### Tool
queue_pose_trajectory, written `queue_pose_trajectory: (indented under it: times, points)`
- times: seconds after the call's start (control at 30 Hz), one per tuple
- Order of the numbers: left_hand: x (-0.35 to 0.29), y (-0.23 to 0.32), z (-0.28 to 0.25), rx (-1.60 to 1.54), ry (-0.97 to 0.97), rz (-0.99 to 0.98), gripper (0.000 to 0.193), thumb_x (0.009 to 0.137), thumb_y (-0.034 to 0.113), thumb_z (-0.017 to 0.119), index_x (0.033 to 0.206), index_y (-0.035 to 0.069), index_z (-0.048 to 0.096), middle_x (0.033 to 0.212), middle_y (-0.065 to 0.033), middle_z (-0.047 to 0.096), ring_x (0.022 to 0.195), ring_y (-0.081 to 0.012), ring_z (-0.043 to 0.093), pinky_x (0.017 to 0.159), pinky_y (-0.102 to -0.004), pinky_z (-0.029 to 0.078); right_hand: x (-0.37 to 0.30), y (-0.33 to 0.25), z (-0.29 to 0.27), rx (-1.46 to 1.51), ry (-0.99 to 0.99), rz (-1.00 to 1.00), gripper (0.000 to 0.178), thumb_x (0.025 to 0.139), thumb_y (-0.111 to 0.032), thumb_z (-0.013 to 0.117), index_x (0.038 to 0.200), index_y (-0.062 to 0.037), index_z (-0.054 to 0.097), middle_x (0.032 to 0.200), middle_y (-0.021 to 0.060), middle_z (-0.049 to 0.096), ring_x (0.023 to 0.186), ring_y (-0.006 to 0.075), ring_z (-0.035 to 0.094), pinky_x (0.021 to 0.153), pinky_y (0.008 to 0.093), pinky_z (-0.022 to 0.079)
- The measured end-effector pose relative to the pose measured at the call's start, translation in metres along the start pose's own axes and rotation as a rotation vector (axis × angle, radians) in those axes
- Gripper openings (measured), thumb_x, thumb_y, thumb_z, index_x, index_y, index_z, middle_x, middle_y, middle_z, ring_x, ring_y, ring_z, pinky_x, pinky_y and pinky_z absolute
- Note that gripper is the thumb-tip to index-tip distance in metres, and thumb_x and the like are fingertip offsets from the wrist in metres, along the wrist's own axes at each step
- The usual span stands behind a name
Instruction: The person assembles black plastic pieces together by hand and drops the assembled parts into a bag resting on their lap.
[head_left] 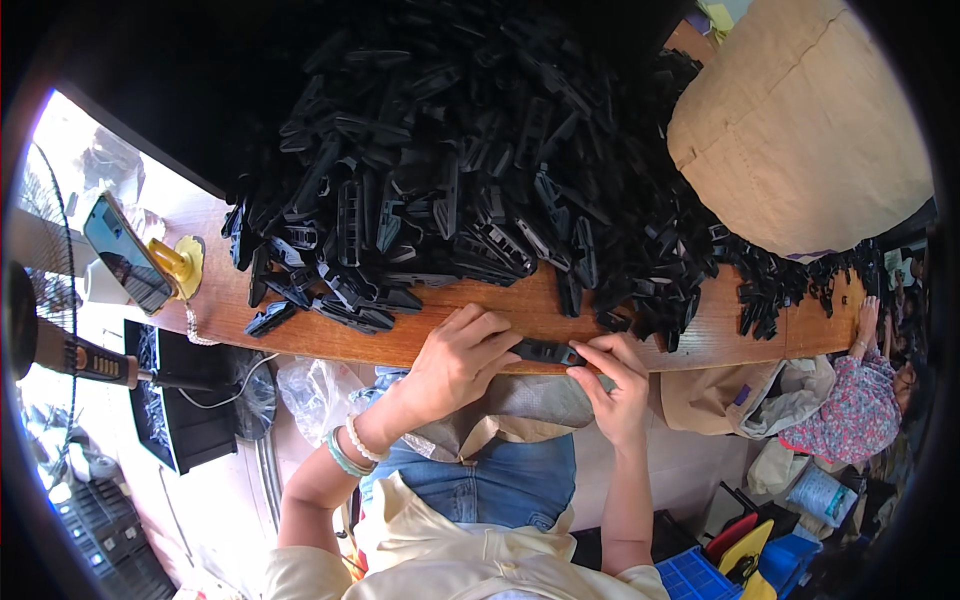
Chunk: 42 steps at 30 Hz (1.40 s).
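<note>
Left fingers [499,343] and right fingers [600,350], nearly closed, pinch opposite ends of a black part [540,351] at the near edge of the tabletop [460,299]. Judged light, stiff, possibly slippery; its ends suit gripping.

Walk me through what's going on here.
The left hand and the right hand grip a black plastic piece between them, at the near edge of a wooden table. Beyond them, a large heap of black pieces covers much of the tabletop. A phone is propped on a yellow stand to the left, and another person in a patterned top is at the far right.
</note>
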<state>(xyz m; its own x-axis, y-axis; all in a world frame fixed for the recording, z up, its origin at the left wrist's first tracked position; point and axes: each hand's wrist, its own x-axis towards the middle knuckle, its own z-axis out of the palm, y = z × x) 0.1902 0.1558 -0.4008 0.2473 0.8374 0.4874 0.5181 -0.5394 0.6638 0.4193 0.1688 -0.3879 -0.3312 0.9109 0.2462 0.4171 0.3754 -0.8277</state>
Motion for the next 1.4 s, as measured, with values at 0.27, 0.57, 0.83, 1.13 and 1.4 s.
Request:
queue_pose_trajectory:
  times: [0.27, 0.57, 0.83, 1.13, 1.4]
  points:
    - [0.001, -0.001, 0.004, -0.135, -0.073, -0.019, 0.024, 0.073, 0.006, 0.076, 0.094, -0.002, 0.067, 0.09, -0.012, 0.061, 0.079, -0.03, 0.059, 0.067, -0.0376, 0.05, 0.011, -0.004, 0.008, -0.014, -0.079, -0.067, 0.03, 0.071, 0.007, 0.074, 0.1, -0.0005, 0.071, 0.091, 0.0074, 0.058, 0.084, 0.0223, 0.054, 0.067, 0.0334, 0.046]
    - [0.042, 0.011, 0.019, 0.1, -0.013, 0.036, 0.036, 0.084, 0.027, 0.069, 0.109, 0.001, 0.065, 0.092, -0.009, 0.06, 0.065, -0.0279, 0.063, 0.056, -0.0373, 0.052, -0.009, 0.0, 0.008, -0.023, 0.162, 0.004, 0.031, 0.078, 0.017, 0.06, 0.104, 0.0016, 0.069, 0.101, 0.0104, 0.06, 0.084, 0.0195, 0.063, 0.069, 0.0286, 0.054]
    - [0.02, 0.01, 0.035, 0.126, -0.013, -0.132, 0.024, 0.079, 0.017, 0.075, 0.093, 0.003, 0.062, 0.084, -0.0096, 0.059, 0.067, -0.0286, 0.063, 0.055, -0.0353, 0.051, 0.009, 0.008, 0.001, -0.631, 0.248, -0.215, 0.024, 0.079, 0.003, 0.069, 0.101, 0.0003, 0.062, 0.104, 0.0082, 0.058, 0.085, 0.0268, 0.058, 0.077, 0.0388, 0.049]
    - [0.005, 0.005, -0.001, 0.148, 0.009, -0.222, 0.029, 0.076, 0.01, 0.077, 0.101, 0.001, 0.066, 0.095, -0.0109, 0.058, 0.071, -0.0277, 0.063, 0.062, -0.0362, 0.052, 0.001, -0.001, 0.017, -0.027, 0.228, 0.026, 0.029, 0.08, 0.005, 0.069, 0.108, 0.0009, 0.063, 0.103, 0.0108, 0.059, 0.086, 0.0213, 0.061, 0.079, 0.0332, 0.051]
    - [0.002, 0.007, -0.003, -0.023, -0.105, -0.198, 0.025, 0.078, 0.011, 0.074, 0.101, 0.003, 0.068, 0.099, -0.0094, 0.057, 0.076, -0.0296, 0.063, 0.064, -0.0378, 0.052, 0.003, -0.005, 0.009, -0.362, 0.174, -0.053, 0.026, 0.076, -0.002, 0.074, 0.1, -0.0002, 0.064, 0.103, 0.0094, 0.057, 0.093, 0.0281, 0.054, 0.08, 0.0394, 0.044]
